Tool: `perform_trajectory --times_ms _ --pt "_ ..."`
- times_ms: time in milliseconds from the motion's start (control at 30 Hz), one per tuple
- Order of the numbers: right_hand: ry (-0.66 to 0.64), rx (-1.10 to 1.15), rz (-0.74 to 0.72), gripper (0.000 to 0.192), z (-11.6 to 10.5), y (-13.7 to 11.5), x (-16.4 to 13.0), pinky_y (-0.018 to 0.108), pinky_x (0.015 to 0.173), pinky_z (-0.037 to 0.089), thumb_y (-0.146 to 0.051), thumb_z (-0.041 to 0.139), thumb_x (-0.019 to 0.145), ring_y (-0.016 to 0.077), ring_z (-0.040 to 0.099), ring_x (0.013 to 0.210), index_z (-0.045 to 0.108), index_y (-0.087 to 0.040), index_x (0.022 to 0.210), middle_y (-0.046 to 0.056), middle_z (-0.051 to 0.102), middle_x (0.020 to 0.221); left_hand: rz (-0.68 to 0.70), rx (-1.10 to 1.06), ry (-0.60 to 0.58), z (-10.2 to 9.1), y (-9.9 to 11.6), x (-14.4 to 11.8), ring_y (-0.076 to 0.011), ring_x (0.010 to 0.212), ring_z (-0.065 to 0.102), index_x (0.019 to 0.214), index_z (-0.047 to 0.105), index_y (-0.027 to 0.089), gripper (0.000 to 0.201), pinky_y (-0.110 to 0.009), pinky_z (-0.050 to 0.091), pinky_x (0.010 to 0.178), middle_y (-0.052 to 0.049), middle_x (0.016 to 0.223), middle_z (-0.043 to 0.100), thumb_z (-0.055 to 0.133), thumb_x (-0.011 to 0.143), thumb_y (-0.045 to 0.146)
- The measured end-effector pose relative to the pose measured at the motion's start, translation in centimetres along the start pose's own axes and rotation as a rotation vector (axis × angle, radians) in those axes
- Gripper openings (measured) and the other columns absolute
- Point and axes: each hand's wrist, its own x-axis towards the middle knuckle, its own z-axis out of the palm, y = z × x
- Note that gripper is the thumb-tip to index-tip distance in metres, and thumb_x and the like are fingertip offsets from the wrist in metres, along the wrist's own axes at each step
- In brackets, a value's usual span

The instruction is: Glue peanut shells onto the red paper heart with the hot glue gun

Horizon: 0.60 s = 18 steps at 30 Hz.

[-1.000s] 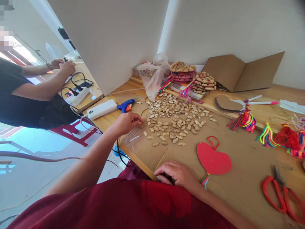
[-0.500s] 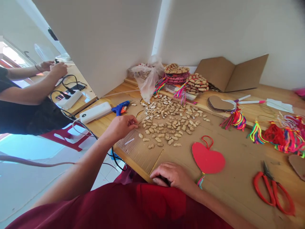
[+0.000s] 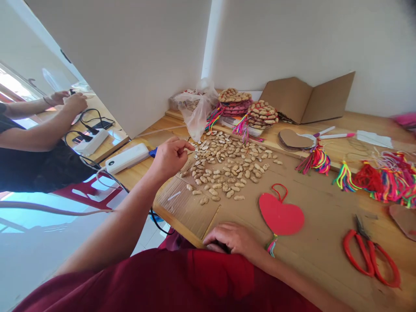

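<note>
Head view: hands by the peanuts (image 3: 227, 167).
Left hand (image 3: 169, 157) has pinched fingertips above them; right hand (image 3: 232, 238) lies curled on the bench (image 3: 325, 242).

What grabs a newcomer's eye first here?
The spread of peanuts mid-table, with the left hand raised over its near-left edge, fingertips pinched. Next, the red heart just right of the right hand, which rests at the table's near edge. Red scissors lie far right.
</note>
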Motion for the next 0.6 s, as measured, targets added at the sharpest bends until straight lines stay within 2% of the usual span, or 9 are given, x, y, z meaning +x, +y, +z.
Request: perform_trajectory --times_ms 133,233,300,400,500,600 --pt "0.009 -0.016 0.008 0.016 -0.2 -0.3 -0.1 0.024 0.074 0.047 -0.023 0.056 0.094 0.0146 0.065 0.078 0.072 -0.022 0.094 0.002 0.073 0.085 -0.001 -0.013 -0.108 0.0 -1.0 -0.7 -0.0125 0.065 0.055 0.092 0.078 0.017 0.038 -0.023 0.044 0.063 -0.002 0.075 0.062 0.047 0.07 0.01" --pt "0.005 -0.011 -0.002 0.016 -0.3 -0.4 0.0 0.024 0.074 0.047 -0.024 0.056 0.094 0.0145 0.065 0.078 0.072 -0.021 0.094 0.002 0.073 0.085 0.033 -0.052 -0.177 0.8 -0.9 -0.6 -0.0143 0.073 0.06 0.096 0.077 0.018 0.037 -0.024 0.049 0.07 -0.004 0.087 0.069 0.049 0.073 0.011" --pt "0.016 0.004 -0.003 0.016 -0.3 -0.4 0.0 0.023 0.074 0.047 -0.023 0.056 0.094 0.0143 0.064 0.078 0.072 -0.021 0.094 0.002 0.073 0.084 0.078 -0.069 -0.219 1.5 -0.2 0.1 -0.0167 0.083 0.064 0.098 0.077 0.018 0.031 -0.028 0.052 0.08 -0.006 0.097 0.072 0.053 0.078 0.014" --pt "0.035 0.029 0.008 0.016 -0.2 -0.3 0.0 0.022 0.075 0.046 -0.023 0.058 0.093 0.0138 0.064 0.078 0.073 -0.021 0.093 0.002 0.072 0.084 0.16 -0.036 -0.294 2.7 1.3 1.3 -0.0215 0.096 0.066 0.099 0.076 0.017 0.022 -0.035 0.05 0.095 -0.007 0.1 0.074 0.06 0.084 0.019" --pt "0.034 0.05 0.011 0.014 -0.1 -0.1 -0.1 0.022 0.076 0.046 -0.024 0.059 0.093 0.0135 0.064 0.078 0.073 -0.021 0.094 0.001 0.072 0.084 0.173 0.053 -0.362 4.0 2.7 2.3 -0.0247 0.099 0.067 0.101 0.077 0.016 0.021 -0.037 0.05 0.096 -0.009 0.1 0.074 0.064 0.084 0.02" --pt "0.007 0.087 -0.006 0.011 -0.2 0.1 -0.1 0.022 0.078 0.047 -0.026 0.065 0.091 0.0143 0.065 0.08 0.073 -0.022 0.096 0.001 0.073 0.087 0.129 0.107 -0.418 5.1 3.1 2.8 -0.024 0.094 0.068 0.1 0.078 0.017 0.024 -0.035 0.052 0.092 -0.008 0.095 0.076 0.061 0.083 0.013"
